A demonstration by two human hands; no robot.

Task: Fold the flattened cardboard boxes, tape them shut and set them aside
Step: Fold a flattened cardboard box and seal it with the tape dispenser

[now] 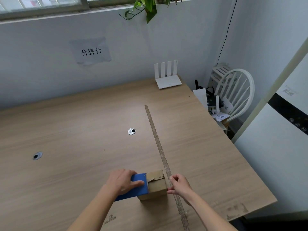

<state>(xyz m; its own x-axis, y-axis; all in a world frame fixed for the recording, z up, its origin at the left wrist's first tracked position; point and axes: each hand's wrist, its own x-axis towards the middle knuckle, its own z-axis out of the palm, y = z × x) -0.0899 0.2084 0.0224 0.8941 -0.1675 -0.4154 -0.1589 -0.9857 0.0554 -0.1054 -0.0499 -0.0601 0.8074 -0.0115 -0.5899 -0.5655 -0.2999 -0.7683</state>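
1. One folded cardboard box (pixel 155 185) near edge of tabletop (pixel 83 130), between both hands.
2. Left hand (pixel 122 180) clamped on blue tape dispenser (pixel 135 187), against box's left face.
3. Right hand (pixel 179 185) just right of box, fingers pinched, seemingly on tape.
4. Likely tape run: left to right across top seam.

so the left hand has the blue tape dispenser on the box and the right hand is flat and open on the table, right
Not quite. In the head view the right hand is not flat on the table; its fingers pinch at the right edge of the cardboard box. The rest holds: the left hand grips the blue tape dispenser against the box.
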